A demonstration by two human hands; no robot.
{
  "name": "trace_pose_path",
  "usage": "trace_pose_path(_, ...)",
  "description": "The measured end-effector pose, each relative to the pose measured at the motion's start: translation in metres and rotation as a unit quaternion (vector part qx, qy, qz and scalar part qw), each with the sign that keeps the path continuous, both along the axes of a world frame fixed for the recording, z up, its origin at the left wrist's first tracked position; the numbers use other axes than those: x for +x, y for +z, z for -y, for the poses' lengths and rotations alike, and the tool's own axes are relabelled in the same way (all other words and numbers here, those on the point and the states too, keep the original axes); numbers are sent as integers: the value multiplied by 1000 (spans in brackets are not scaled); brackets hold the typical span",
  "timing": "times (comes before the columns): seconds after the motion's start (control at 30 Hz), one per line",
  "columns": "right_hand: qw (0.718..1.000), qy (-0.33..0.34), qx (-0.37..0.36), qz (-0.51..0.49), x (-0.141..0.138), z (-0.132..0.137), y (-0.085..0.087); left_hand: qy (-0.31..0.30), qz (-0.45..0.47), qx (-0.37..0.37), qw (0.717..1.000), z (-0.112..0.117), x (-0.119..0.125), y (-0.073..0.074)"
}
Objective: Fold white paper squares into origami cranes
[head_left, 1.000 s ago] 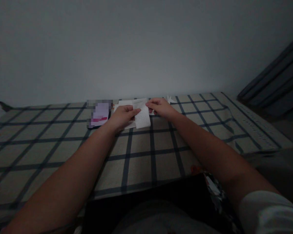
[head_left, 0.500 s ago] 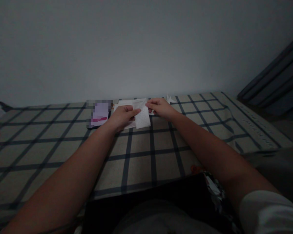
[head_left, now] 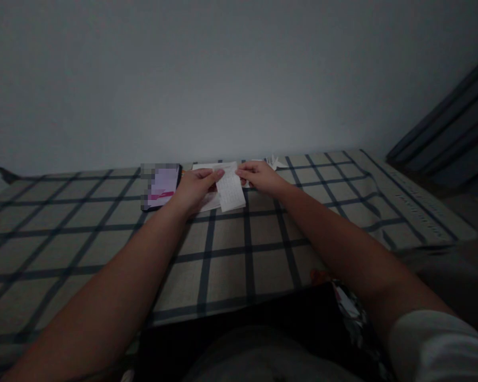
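Observation:
A narrow white sheet of paper [head_left: 231, 192] with rows of small marks is held up between my hands, above the far part of the table. My left hand [head_left: 197, 185] pinches its upper left edge, thumb on top. On the opposite side, my right hand [head_left: 261, 176] grips the upper right edge between thumb and fingers. Beneath and behind my left hand lie more pale papers [head_left: 207, 202], partly hidden by the hand and the sheet.
A tablet or phone with a lit screen [head_left: 163, 185], partly pixelated, lies left of my left hand. A folded white paper shape [head_left: 275, 162] sits beyond my right hand. The checked tablecloth [head_left: 231, 265] reaches the wall [head_left: 239, 79]; a dark curtain [head_left: 450, 122] hangs at right.
My left hand has shifted slightly, its thumb moving up and left along the sheet, so more of the marked surface shows. My right hand has barely moved.

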State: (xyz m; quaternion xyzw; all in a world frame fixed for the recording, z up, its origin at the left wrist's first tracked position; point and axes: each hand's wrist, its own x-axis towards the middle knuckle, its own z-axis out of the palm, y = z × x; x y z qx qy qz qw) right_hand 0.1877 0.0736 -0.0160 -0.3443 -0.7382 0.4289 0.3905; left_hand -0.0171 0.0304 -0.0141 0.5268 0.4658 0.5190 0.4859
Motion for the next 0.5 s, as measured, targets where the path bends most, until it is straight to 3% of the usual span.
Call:
trace_pose_path(0.33,1000,14,-7,-2,-2,9,8,51,22,70,996,-6,-5,-4)
trace_pose_path(0.5,1000,5,-11,3,-3,13,13,49,15,65,997,-3,-4,1)
